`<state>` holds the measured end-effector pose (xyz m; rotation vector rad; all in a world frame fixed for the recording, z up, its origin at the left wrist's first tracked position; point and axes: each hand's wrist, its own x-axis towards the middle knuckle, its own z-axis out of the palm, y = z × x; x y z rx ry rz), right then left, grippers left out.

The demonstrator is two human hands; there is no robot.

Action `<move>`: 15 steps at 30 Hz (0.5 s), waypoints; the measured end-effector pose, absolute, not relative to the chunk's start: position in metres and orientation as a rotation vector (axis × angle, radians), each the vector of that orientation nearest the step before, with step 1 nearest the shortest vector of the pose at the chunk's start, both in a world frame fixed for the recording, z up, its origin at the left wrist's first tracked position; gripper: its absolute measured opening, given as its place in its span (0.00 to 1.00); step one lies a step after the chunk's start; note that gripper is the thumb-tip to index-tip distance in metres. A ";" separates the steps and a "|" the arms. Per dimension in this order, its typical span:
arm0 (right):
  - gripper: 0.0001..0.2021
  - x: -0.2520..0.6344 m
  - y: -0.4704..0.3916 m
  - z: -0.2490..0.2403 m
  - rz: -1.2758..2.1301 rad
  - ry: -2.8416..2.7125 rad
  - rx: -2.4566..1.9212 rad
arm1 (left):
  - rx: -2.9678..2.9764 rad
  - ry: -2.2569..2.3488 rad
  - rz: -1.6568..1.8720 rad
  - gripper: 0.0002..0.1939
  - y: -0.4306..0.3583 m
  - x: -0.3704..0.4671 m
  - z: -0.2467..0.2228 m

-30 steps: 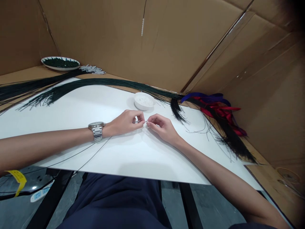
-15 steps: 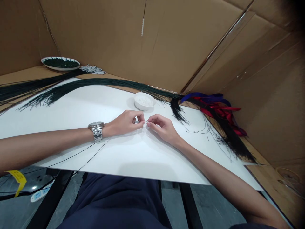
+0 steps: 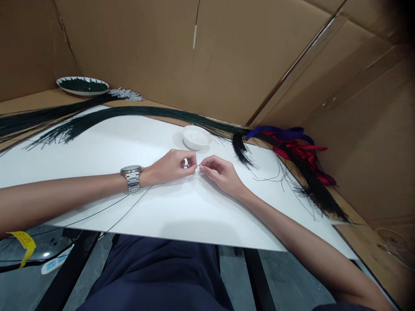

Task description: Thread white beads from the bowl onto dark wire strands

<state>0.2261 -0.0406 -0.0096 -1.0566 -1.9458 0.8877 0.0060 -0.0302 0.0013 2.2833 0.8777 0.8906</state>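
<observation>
Over the white tabletop (image 3: 145, 211), my left hand (image 3: 170, 166) pinches a thin dark cord (image 3: 198, 166) between thumb and index finger. Small whitish beads (image 3: 185, 164) show in the curl of its fingers, though their number is hidden. My right hand (image 3: 225, 175) faces it, thumb and fingertips closed on the cord a short way to the right. The fingertips of the two hands are almost touching. Just behind them stands a white bowl (image 3: 193, 147) with small white pieces inside. Below my left wrist, two dark strands (image 3: 128, 211) run off over the near edge.
Long dark green cords (image 3: 145, 111) lie across the back. A plate (image 3: 84, 93) of dark green pieces and bead-tipped cords (image 3: 126, 94) sit back left. Red ribbon (image 3: 301, 151), blue ribbon (image 3: 282, 131) and black cords (image 3: 311, 185) lie right. A beaded cord (image 3: 194, 36) hangs against the cardboard wall.
</observation>
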 end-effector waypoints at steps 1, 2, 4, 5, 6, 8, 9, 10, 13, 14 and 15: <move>0.11 0.226 -0.041 -0.009 0.890 -1.943 -1.057 | 2.287 0.875 0.888 0.05 -0.030 0.006 0.002; 0.11 0.226 -0.041 -0.009 0.893 -1.939 -1.057 | 2.289 0.872 0.888 0.05 -0.030 0.006 0.002; 0.11 0.225 -0.041 -0.009 0.901 -1.930 -1.060 | 2.292 0.870 0.890 0.04 -0.031 0.006 0.002; 0.12 0.225 -0.040 -0.009 0.905 -1.926 -1.059 | 2.292 0.869 0.891 0.04 -0.031 0.006 0.002; 0.12 0.225 -0.040 -0.009 0.910 -1.924 -1.055 | 2.291 0.868 0.891 0.04 -0.031 0.006 0.002; 0.12 0.225 -0.040 -0.009 0.916 -1.920 -1.048 | 2.290 0.870 0.891 0.04 -0.031 0.006 0.001; 0.12 0.225 -0.040 -0.009 0.913 -1.920 -1.048 | 2.289 0.871 0.892 0.05 -0.031 0.006 0.001; 0.12 0.226 -0.040 -0.009 0.908 -1.923 -1.048 | 2.288 0.872 0.893 0.05 -0.030 0.006 0.001; 0.11 0.225 -0.041 -0.009 0.874 -1.947 -1.054 | 2.290 0.872 0.894 0.05 -0.030 0.006 0.000; 0.10 0.225 -0.042 -0.009 0.854 -1.960 -1.056 | 2.293 0.869 0.895 0.04 -0.030 0.006 0.000; 0.09 0.225 -0.043 -0.008 0.825 -1.974 -1.059 | 2.299 0.865 0.897 0.04 -0.030 0.006 0.000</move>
